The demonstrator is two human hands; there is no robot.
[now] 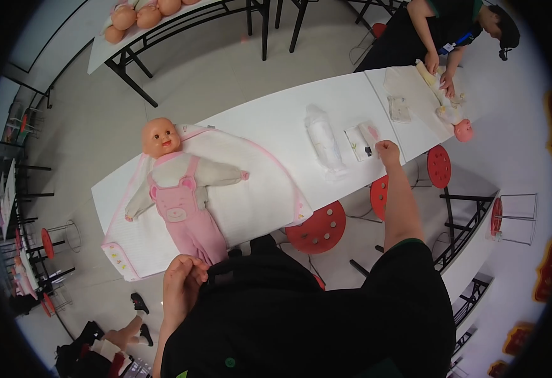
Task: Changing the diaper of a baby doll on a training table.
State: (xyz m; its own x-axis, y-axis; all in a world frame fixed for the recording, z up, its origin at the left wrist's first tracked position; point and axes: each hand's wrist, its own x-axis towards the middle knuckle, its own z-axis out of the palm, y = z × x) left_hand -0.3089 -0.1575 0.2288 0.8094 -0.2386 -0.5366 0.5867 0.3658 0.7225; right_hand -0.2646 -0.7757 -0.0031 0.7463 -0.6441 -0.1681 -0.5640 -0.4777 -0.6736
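My right hand [388, 153] pinches the right edge of a small white printed soft packet [360, 144] lying on the white table. Left of that packet lies a rolled white item in clear plastic wrap [323, 139]. My left hand [183, 279] is loosely curled near the table's front edge, close to the legs of a baby doll [186, 203], with nothing visible in it. The doll lies face up in a cream top and pink bear-faced overalls, arms spread. Beneath it a white quilted blanket with pink trim [252, 203] is spread out.
A co-worker [427, 28] bends over another doll [463, 130] at the table's far right end. Red stools [316, 227] stand along the near side. Several doll heads [148, 16] rest on another table at the back left. A person's legs [134, 326] show at lower left.
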